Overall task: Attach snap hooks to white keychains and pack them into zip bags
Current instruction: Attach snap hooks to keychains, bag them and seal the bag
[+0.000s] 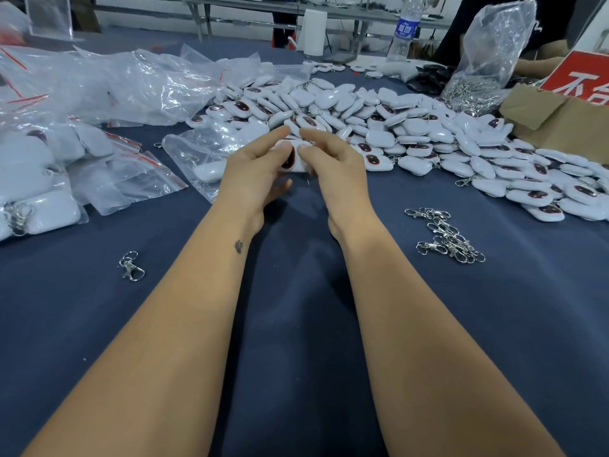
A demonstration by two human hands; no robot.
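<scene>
My left hand (255,171) and my right hand (333,159) meet above the dark blue table, both closed around one white keychain (295,158) with a dark oval face. Whether a snap hook is on it stays hidden by my fingers. A big heap of white keychains (412,133) spreads behind and to the right. Loose snap hooks (445,235) lie in a small cluster at my right, and a single snap hook (131,267) lies at my left. A zip bag holding a keychain (201,163) rests just left of my hands.
Filled and empty zip bags (66,127) pile up on the left. A clear sack of snap hooks (484,61), a cardboard box (560,117) with a red sign, a water bottle (403,31) and a white roll (313,33) stand at the back.
</scene>
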